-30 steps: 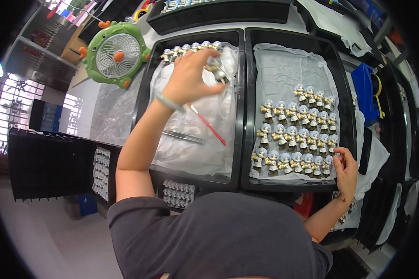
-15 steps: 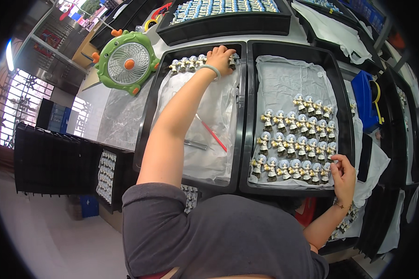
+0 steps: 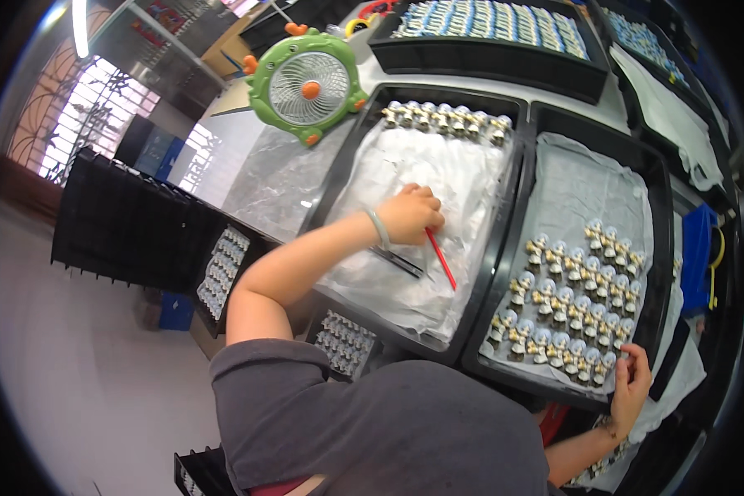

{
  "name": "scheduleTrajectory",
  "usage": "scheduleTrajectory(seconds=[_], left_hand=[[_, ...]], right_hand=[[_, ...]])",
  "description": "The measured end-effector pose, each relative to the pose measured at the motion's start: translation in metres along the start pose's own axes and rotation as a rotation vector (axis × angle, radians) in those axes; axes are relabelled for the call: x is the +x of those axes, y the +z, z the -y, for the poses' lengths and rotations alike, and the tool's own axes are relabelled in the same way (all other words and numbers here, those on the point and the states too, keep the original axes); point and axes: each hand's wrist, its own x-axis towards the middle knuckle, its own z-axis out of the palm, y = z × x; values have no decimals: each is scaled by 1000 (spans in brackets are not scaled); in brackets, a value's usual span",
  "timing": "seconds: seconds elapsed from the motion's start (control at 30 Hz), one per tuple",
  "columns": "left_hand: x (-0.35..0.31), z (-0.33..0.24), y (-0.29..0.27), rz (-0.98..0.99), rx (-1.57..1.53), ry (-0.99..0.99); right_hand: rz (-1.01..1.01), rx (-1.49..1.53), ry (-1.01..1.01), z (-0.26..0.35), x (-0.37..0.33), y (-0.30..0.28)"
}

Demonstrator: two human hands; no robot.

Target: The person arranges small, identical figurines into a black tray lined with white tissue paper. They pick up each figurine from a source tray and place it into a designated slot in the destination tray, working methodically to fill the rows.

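Observation:
My left hand [image 3: 413,215] is over the middle of the left black tray [image 3: 517,169], fingers closed at the upper end of a thin red stick-like tool [image 3: 442,260]. The hand hides that end. Metal tweezers [image 3: 401,263] lie beside it on the white sheet lining the tray. A row of small pale-haired figurines [image 3: 444,118] stands along that tray's far end. My right hand [image 3: 631,384] rests at the near right corner of the right black tray [image 3: 661,194], thumb and forefinger apart, close to the last figurine [image 3: 603,368] of the nearest row.
Several rows of figurines [image 3: 564,304] fill the right tray's near half. A green fan [image 3: 306,87] stands at the far left. Beyond are a tray of blue-and-white pieces [image 3: 488,70] and a blue bin [image 3: 699,256] at right. Stacked black trays [image 3: 124,231] stand lower left.
My left hand has left the far row of figurines and come back to the red tool. The whole view has shifted and tilted. My right hand stays at its tray corner.

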Motion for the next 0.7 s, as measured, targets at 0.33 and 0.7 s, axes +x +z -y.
scheduleTrajectory(seconds=[0.33, 0.7], left_hand=[[-60, -5, 2, 66, 63, -193], [-82, -26, -2, 132, -73, -247]], right_hand=[[-32, -40, -9, -2, 1, 3], [-30, -17, -10, 1, 1, 4]])
